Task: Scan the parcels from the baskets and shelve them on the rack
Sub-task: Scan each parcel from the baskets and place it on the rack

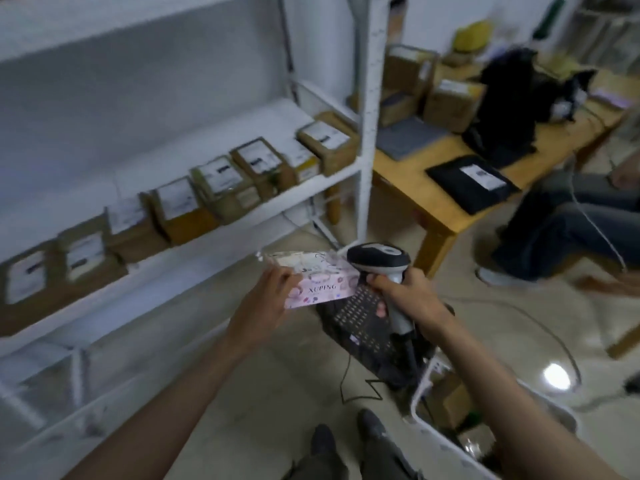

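Note:
My left hand point(266, 299) holds a small pink parcel point(322, 284) printed with "XUPING", a white label on its top face. My right hand point(405, 296) grips a black and grey barcode scanner point(379, 263), its head right beside the parcel's right end. Below the hands stand a black basket point(367, 337) and a white basket point(426, 382) holding a brown box. The white rack point(367, 133) is on the left; its middle shelf carries a row of several brown labelled parcels point(221, 183).
A wooden table point(436, 202) at right holds brown boxes, a black mailer point(472, 183) and a black bag. A seated person's legs point(571, 233) are at far right. Cables trail over the glossy floor. My shoes point(346, 441) show at the bottom.

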{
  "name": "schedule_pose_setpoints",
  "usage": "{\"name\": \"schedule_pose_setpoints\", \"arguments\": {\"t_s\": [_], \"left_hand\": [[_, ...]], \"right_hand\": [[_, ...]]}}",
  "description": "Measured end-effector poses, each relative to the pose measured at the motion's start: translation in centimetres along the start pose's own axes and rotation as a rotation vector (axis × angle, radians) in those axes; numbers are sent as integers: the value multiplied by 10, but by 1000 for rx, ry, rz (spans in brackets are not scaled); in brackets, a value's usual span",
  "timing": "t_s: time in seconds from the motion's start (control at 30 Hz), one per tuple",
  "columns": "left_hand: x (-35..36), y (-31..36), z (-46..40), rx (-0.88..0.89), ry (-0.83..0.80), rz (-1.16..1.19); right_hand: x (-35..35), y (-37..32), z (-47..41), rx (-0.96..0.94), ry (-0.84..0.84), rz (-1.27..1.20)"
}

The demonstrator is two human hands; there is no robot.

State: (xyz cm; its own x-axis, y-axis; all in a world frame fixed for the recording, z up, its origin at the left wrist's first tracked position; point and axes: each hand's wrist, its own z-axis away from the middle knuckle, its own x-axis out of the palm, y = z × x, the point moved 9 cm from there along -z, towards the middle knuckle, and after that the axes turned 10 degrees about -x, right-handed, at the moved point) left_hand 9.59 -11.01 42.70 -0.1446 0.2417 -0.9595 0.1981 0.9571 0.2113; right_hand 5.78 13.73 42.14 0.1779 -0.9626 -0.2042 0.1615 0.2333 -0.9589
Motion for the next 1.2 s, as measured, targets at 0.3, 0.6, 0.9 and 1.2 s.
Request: {"name": "schedule_pose_setpoints", "arguments": {"t_s": [0.3, 0.6, 0.9, 1.2], "left_hand": [[-71, -46, 40, 31, 297, -449], [-119, -81, 45, -10, 98, -732], [-155, -85, 43, 21, -10, -929], [-182, -76, 36, 32, 40, -914]], "right_hand": [[79, -71, -46, -146, -404, 4], [124, -133, -49, -399, -682, 173], [148, -160, -46, -573, -772, 328], [150, -187, -45, -582, -841, 175]]}}
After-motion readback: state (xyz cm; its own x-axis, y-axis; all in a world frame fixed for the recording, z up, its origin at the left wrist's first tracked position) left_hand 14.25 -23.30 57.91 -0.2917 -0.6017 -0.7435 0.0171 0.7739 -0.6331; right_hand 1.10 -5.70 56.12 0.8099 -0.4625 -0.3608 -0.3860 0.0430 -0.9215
